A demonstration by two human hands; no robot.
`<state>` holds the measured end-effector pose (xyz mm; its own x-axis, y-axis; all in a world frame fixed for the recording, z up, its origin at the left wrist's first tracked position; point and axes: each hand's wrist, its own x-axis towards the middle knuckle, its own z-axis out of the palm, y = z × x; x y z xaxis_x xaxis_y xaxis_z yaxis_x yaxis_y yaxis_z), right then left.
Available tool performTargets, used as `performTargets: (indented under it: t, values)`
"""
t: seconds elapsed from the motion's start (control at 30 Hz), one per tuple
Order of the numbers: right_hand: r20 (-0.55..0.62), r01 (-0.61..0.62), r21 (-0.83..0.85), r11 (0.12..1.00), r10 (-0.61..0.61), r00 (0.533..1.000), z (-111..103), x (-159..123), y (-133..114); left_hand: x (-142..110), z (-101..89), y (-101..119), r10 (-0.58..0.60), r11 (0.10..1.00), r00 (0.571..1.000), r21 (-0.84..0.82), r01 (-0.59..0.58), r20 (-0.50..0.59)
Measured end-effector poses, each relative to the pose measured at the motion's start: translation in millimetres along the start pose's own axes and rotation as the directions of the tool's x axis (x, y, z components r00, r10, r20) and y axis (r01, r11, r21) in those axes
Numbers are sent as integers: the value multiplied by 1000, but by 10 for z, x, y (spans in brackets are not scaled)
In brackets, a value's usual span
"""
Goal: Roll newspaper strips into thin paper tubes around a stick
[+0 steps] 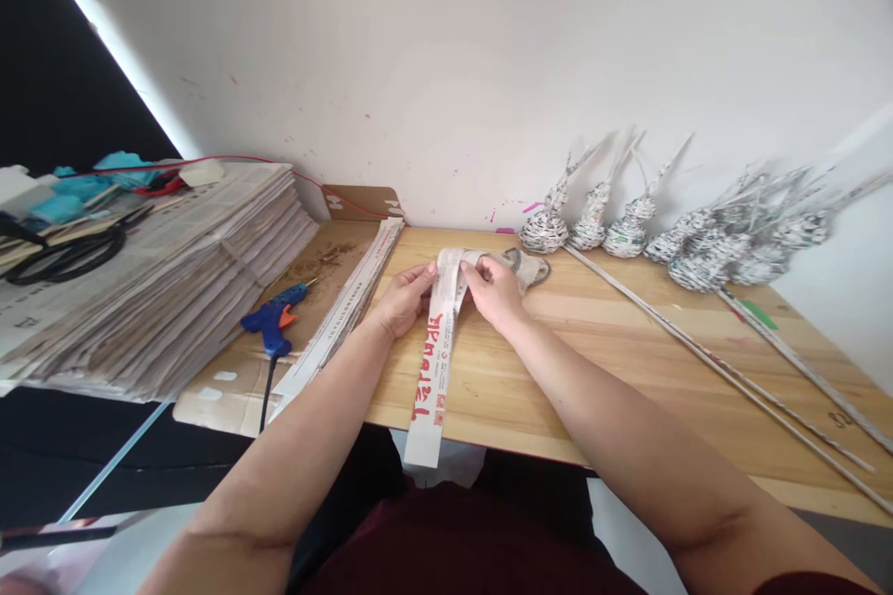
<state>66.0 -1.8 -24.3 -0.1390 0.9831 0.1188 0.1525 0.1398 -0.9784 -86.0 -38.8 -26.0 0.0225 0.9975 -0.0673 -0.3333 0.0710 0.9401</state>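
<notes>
A long newspaper strip (433, 363) with red lettering lies on the wooden table (558, 363) and hangs over its front edge. My left hand (405, 297) pinches the strip's left edge near its far end. My right hand (494, 288) pinches the right edge opposite, fingers curled over the paper. The strip's far end bends over between the two hands. Just behind my right hand lies a flat grey piece (528, 266), partly hidden.
A tall stack of newspapers (160, 288) with scissors (66, 251) on top stands at the left. A blue glue gun (273, 321) lies on cardboard beside a pile of cut strips (349, 307). Several woven paper cones (628, 228) line the wall. Long rolled paper sticks (718, 372) cross the right side.
</notes>
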Motion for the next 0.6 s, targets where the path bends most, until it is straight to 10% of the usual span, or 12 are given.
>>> performTargets:
  t: [0.2,0.6]
  values:
    - [-107,210,-305,929,-252,962,-83,15,-26,-7,9,-3,34,999,998,-14,-34,-55]
    - [-130,233,-366,901,-297,946,-150,111,68,44,-57,131,156,966,944,-153,-207,-290]
